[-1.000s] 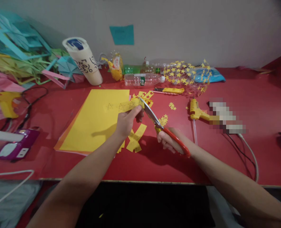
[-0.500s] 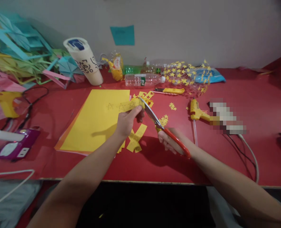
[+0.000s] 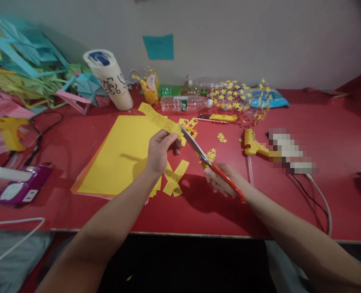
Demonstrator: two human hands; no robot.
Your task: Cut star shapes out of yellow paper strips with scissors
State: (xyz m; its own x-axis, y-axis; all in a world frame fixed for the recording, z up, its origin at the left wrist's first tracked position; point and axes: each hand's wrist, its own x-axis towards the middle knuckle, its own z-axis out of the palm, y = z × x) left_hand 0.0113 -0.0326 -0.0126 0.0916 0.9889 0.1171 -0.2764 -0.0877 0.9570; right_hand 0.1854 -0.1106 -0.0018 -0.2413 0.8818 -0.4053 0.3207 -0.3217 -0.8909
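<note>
Yellow paper stack (image 3: 116,162), flat on table (image 3: 183,219), L side: light, prob. floppy, lift by a corner. Moving R, marked strip (image 3: 156,118), held in the air by stack's top RH edge, free end up-L. L hand (image 3: 158,152) pinches its lower RH end, thumb on top. Strip prob. v. light, thin, creases or tears if yanked; pinch flat, near the blades, fingertips clear. Crossed strips (image 3: 176,178) on table below, looks like same stock. Scissors (image 3: 217,170): tips at strip's RH end, can't tell if biting. Likely rigid, heavier than any paper, sharp; take by red handles only. Loose stars (image 3: 211,154) behind: tiny, prob. scatter easily. R hand (image 3: 214,182) wrapped on scissor handles, finger/loop fit unclear. Hands near, not touching.
</note>
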